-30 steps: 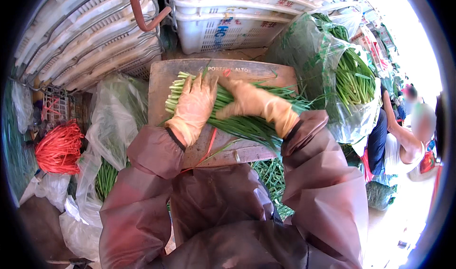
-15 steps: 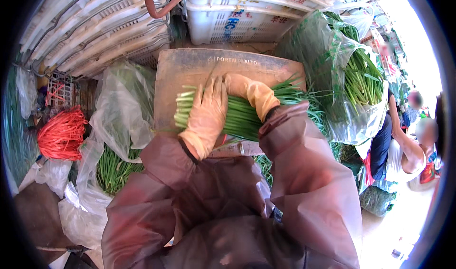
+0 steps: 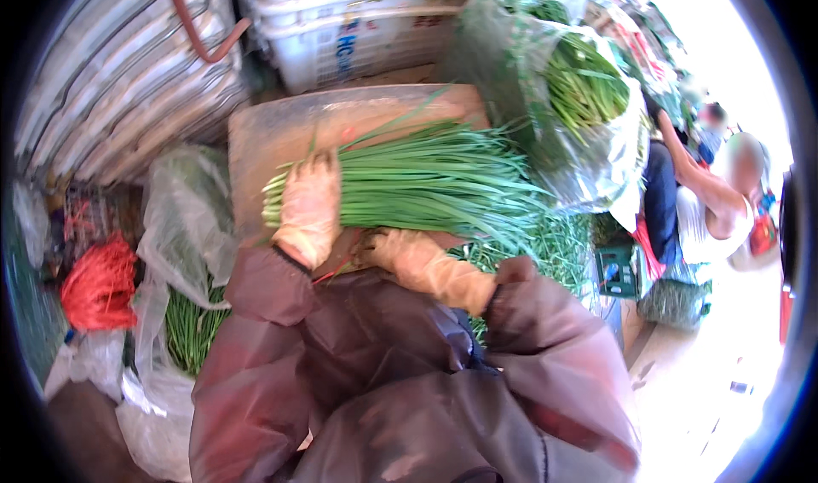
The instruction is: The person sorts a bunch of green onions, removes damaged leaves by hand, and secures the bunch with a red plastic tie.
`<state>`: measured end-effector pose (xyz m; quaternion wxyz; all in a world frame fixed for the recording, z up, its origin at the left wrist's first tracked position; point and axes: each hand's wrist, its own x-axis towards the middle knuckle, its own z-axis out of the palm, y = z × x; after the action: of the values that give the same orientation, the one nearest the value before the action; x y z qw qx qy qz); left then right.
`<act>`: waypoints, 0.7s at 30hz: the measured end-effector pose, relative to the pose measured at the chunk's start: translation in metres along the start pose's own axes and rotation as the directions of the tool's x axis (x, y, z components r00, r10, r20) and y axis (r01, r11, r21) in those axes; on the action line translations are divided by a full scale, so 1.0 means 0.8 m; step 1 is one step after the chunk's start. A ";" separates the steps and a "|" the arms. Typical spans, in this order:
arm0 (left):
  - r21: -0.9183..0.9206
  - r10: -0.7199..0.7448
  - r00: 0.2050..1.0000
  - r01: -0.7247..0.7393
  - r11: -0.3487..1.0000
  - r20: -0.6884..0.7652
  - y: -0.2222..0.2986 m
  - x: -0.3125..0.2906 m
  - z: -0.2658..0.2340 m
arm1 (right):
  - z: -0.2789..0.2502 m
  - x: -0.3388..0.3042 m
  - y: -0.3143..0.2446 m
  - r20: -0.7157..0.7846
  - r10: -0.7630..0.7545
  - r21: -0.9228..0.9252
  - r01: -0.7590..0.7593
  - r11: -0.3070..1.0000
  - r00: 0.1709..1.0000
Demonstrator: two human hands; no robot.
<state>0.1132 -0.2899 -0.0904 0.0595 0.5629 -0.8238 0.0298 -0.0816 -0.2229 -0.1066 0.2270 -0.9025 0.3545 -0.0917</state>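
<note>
The left hand [image 3: 310, 200] clamps the green bunch [image 3: 434, 176] near its pale nine-o'clock end; the right hand [image 3: 402, 254] (whether gripping, I cannot tell) is at the board [image 3: 266, 133]'s six-o'clock edge.

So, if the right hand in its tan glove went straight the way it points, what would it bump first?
Probably the tan-gloved left hand, lying across the long, thin green stalks, though depth is unclear.

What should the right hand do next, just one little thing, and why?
Maybe pinch the red strip and lift it toward the bunch. The right hand is close to the strip, the left hand lies on the bunch near its pale ends, and no tie shows around it.
</note>
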 end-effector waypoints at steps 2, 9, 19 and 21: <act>-0.002 0.016 0.999 -0.016 1.000 -0.028 -0.006 0.001 0.000 | 0.005 -0.012 0.008 0.020 0.113 -0.045 -0.112 0.993 0.993; -0.022 -0.010 1.000 0.010 1.000 0.009 0.018 0.004 -0.004 | -0.033 -0.227 0.047 0.596 0.584 -0.486 -0.332 0.809 0.551; -0.007 0.018 0.999 -0.018 1.000 -0.029 0.002 -0.001 0.002 | 0.010 0.040 -0.042 0.379 0.159 0.031 -0.184 0.982 0.912; 0.011 -0.001 1.000 0.001 1.000 -0.031 0.001 -0.001 0.002 | 0.026 0.046 -0.040 0.241 0.110 -0.077 -0.094 0.993 0.964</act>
<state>0.1126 -0.2892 -0.0921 0.0691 0.5632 -0.8223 0.0429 -0.0288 -0.2197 -0.1093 0.2441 -0.8943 0.3724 0.0434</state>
